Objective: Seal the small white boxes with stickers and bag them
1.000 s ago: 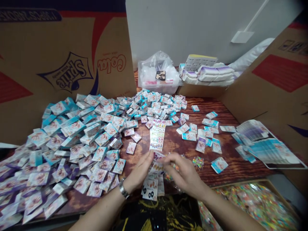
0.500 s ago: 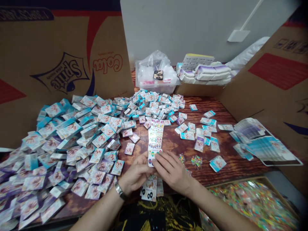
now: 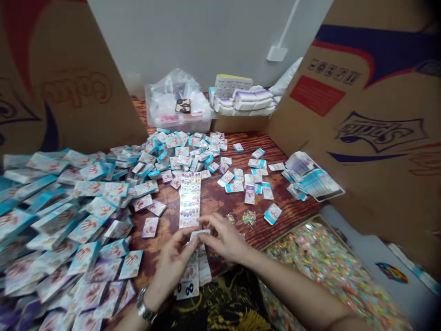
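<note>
My left hand (image 3: 174, 258), with a metal watch (image 3: 146, 305) at the wrist, pinches a small white folded sheet (image 3: 200, 233) between thumb and fingers. From the other side my right hand (image 3: 225, 240) grips the same sheet, its fingertips close to those of the left. Just beyond lies a long strip of printed sheets (image 3: 189, 197) with rows of small coloured shapes. Below my hands, more printed sheets (image 3: 189, 281) hang over the table's near edge, partly hidden by my fingers. Small bags of coloured beads (image 3: 249, 218) lie to the right of my right hand.
A large heap of small printed boxes (image 3: 93, 220) covers the left side. Several flattened boxes (image 3: 267, 190) and a fanned stack of cards (image 3: 315, 177) lie right. A carton of bead bags (image 3: 317, 266) stands near right; a clear plastic tub (image 3: 182, 125) stands behind. Tall cartons (image 3: 372, 110) flank the table.
The camera view has turned right. My right hand has come off its flat position over the strip, and both hands now pinch a small folded sheet in front of it.
</note>
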### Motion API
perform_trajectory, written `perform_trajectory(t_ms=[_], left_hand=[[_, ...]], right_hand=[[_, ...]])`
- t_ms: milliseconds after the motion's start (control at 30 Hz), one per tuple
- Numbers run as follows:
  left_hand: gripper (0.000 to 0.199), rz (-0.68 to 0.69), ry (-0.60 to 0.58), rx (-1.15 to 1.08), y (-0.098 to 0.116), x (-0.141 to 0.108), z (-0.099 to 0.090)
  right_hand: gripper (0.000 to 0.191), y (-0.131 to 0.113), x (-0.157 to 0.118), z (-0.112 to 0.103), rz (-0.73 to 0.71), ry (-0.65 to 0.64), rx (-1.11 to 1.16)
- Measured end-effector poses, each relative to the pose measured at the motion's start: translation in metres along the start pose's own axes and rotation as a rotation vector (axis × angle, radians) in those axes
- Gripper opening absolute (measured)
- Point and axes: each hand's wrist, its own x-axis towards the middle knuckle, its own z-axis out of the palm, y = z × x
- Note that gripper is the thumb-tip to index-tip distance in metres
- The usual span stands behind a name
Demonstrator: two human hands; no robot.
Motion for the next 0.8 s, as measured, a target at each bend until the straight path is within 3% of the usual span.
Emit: perform_trajectory(t_ms=[100, 200, 367, 433, 500, 600, 800], left_hand=[[0.031, 0.065, 0.015, 0.041, -0.01, 0.004, 0.01], [0.03, 0.035, -0.033, 0.027, -0.013, 0.006, 0.02], [0.026, 0.053, -0.062, 0.114, -0.01, 0.006, 0.019], [0.026, 0.067, -0.067, 0.147, -0.011, 0.005, 0.016], [0.026, 0.071, -0.08, 0.185, -0.013, 0.005, 0.015], [0.024, 0.106, -0.144, 0.31, -0.014, 0.008, 0.018], [0.029, 0.443, -0.42, 0.973, -0.02, 0.043, 0.052]], right_hand=[[0.012, 0.006, -0.006, -0.002, -0.043, -0.044, -0.049], [0.013, 0.025, -0.017, -0.02, -0.011, -0.011, -0.158], [0.021, 0.105, -0.056, -0.085, 0.364, 0.387, -0.418], [0.024, 0.137, -0.074, -0.102, 0.438, 0.439, -0.452], [0.024, 0.16, -0.086, -0.104, 0.492, 0.439, -0.468], [0.02, 0.174, -0.084, -0.089, 0.517, 0.393, -0.478], [0.014, 0.171, -0.038, -0.077, 0.362, 0.159, -0.446]])
